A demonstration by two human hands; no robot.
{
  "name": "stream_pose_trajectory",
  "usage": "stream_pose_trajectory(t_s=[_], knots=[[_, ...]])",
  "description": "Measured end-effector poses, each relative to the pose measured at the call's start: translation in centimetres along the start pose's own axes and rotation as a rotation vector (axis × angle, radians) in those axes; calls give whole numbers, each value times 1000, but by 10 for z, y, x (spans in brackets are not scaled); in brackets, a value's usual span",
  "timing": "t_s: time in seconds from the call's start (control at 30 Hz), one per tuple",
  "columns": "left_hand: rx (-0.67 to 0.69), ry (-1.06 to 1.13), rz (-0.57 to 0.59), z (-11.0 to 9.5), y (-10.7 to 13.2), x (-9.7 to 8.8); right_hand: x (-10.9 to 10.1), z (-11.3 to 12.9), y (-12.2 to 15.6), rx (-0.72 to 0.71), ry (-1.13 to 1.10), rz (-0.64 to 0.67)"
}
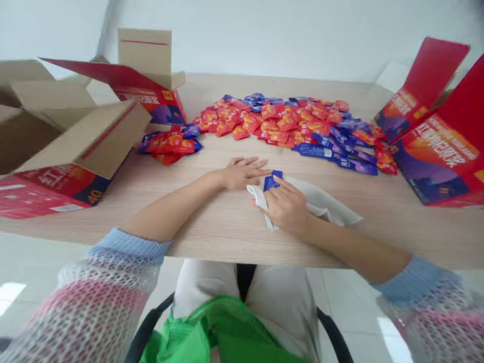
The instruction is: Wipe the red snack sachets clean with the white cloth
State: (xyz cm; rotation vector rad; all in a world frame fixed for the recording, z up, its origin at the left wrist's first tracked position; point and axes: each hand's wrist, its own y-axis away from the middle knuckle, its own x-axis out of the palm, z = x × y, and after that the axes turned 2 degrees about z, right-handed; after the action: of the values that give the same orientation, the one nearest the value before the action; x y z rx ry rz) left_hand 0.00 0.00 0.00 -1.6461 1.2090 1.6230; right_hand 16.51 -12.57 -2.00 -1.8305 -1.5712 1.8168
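My left hand [244, 174] lies flat on the table with its fingers apart, the fingertips reaching the edge of a blue sachet [273, 180]. My right hand [288, 205] is closed on a white cloth [325, 200], its fingers over the near part of that sachet. The cloth trails to the right beneath my wrist, and a folded end sticks out on the left of the hand. Part of the sachet is hidden by the cloth and fingers. Beyond my hands, red and orange sachets [287, 121] lie in a wide heap, with blue sachets [351, 151] along its right side.
On the wooden table [212, 237], open cartons stand at the left [71, 171], back left [151, 101] and right [442, 151]. A smaller pile of red and blue sachets [172, 145] lies by the left cartons. A white wall [272, 40] rises behind the table.
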Motion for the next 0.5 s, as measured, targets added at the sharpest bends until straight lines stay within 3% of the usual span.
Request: stream_pose_trajectory(t_s=[0.17, 0.37, 0.43, 0.5], knots=[[-59, 104, -75, 2, -6, 6, 1, -17, 1, 264, -68, -98], [-248, 147, -327, -42, 4, 10, -14, -79, 7, 672, -23, -254], [-211, 171, -351, -54, 7, 8, -19, -98, 10, 769, -7, -306], [-149, 195, -305, -58, 7, 8, -22, -109, 11, 832, 0, -337]])
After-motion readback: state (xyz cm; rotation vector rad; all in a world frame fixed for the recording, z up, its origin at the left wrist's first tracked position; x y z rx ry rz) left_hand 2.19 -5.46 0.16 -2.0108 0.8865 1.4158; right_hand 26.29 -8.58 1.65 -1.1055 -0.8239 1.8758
